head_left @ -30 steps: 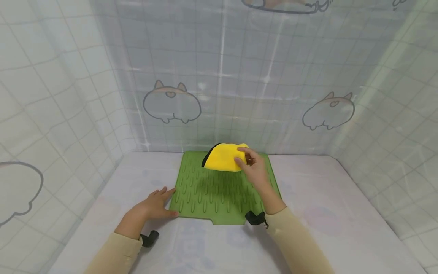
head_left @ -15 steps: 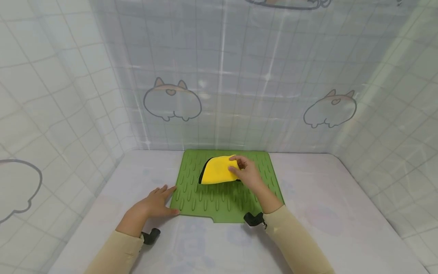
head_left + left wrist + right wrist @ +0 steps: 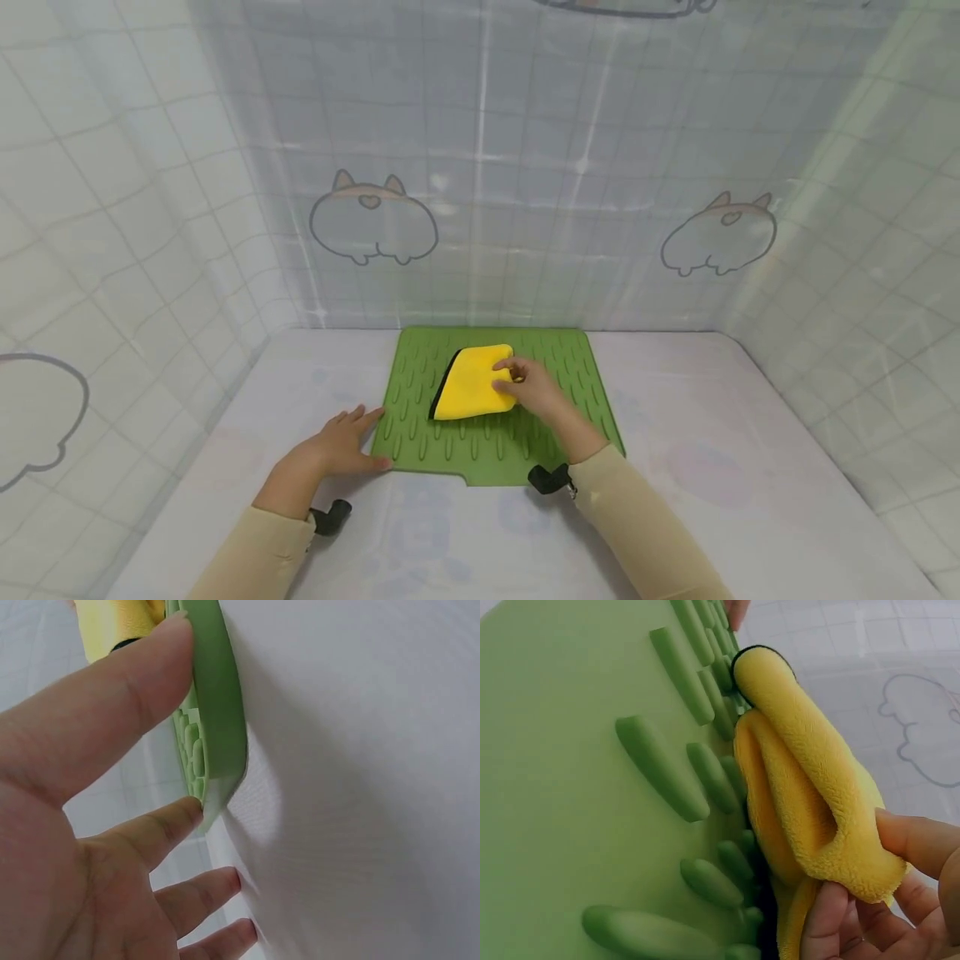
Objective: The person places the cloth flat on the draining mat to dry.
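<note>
A folded yellow cloth with a black edge lies over the middle of a green ridged mat. My right hand pinches the cloth at its right end. In the right wrist view the yellow cloth shows loose folds against the raised green ribs, with thumb and fingers on either side of it. At the mat's front left corner, my left hand rests with its fingers spread. Seen from the left wrist, the thumb and index finger touch the mat's edge, while other fingertips reach the white surface.
The mat lies on a white tabletop with faint printed patterns. Behind it and at both sides hang pale grid-patterned curtains with cartoon animal drawings. A black wrist mount shows at the left sleeve, another at the right.
My right hand has lowered the yellow cloth and brought it nearer and to the left, from above the mat's far part down to its middle. The left hand has kept its place.
</note>
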The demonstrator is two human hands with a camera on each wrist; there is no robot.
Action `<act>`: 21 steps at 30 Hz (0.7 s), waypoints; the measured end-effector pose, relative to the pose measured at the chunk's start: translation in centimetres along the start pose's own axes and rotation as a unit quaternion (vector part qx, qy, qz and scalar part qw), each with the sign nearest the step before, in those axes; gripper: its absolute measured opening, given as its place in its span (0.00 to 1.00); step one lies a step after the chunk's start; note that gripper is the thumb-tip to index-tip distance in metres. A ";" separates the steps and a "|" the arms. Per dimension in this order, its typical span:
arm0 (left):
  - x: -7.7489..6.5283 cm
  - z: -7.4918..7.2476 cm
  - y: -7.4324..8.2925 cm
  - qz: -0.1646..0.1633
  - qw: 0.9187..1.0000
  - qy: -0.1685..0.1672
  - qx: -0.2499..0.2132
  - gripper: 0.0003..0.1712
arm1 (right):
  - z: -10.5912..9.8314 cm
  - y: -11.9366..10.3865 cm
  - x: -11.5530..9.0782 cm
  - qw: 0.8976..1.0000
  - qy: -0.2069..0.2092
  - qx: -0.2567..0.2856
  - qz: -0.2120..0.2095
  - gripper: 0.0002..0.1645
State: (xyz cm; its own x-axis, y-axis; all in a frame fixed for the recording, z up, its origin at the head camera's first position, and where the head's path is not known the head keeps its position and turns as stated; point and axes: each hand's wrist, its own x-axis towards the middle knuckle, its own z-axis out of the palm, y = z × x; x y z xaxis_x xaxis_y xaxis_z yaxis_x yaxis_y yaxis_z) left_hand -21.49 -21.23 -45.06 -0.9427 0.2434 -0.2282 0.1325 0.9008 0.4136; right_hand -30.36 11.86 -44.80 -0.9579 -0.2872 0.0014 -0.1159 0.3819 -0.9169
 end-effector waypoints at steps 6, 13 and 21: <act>0.1 0.1 -0.2 -0.004 1.000 0.000 -0.003 0.58 | 0.0 0.6 0.1 0.999 -0.026 -0.020 0.026 0.14; 0.1 0.3 -0.3 -0.006 1.000 0.005 -0.003 0.58 | -0.2 0.6 -0.1 0.998 -0.052 -0.028 0.026 0.16; 0.2 0.4 -0.4 -0.002 1.000 0.007 -0.002 0.58 | -2.2 -0.9 -1.5 0.995 -0.098 -0.017 0.030 0.20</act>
State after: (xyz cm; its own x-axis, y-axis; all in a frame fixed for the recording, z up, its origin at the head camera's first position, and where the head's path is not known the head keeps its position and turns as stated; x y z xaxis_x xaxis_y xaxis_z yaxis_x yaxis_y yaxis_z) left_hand -21.57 -21.39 -45.57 -0.9472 0.2355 -0.2176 0.1281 0.9001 0.4163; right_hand -29.40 13.85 -43.06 -0.8942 -0.4270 -0.1346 -0.0716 0.4331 -0.8985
